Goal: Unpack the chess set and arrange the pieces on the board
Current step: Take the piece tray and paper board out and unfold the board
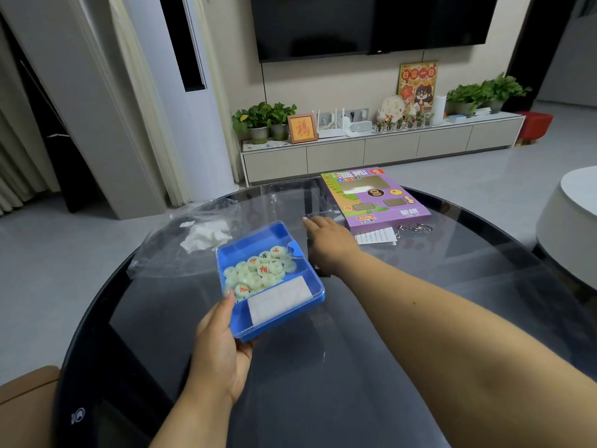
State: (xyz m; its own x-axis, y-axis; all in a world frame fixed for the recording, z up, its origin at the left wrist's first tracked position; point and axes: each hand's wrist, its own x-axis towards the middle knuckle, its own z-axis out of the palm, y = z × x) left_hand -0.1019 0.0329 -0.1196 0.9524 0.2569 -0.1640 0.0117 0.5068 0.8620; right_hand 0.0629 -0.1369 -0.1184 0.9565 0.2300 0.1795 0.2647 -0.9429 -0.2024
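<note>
While the left hand (217,345) grips the near-left corner of the blue tray (284,313), thumb up on the rim and the rest of its fingers curled under, the tray sits tilted and lifted a bit above the dark glass worktop (355,367). So that hand is clamped on the tray, no doubt there.

Only 1 view here, the head camera, so everything below is from that. Inside the tray, the far-left compartment has a pile of round pale-green chess pieces (258,271), some with red characters and some with dark ones. A folded white sheet (279,300) lies in the nearer compartment, just beside the pile. It looks like a clear lid covers the tray, but I can't say for sure.

The right hand (328,239) is stretched out past the tray, palm down, fingers spread loose and flat on a clear plastic cover (292,195) lying on the worktop. It's not gripping anything.

Just right of that hand is the purple game box (376,195), lying flat. Near its front edge there's a small white paper slip (376,236) and some metal rings (415,227). Off to the left, a crumpled clear plastic bag (181,240) with something white in it.
</note>
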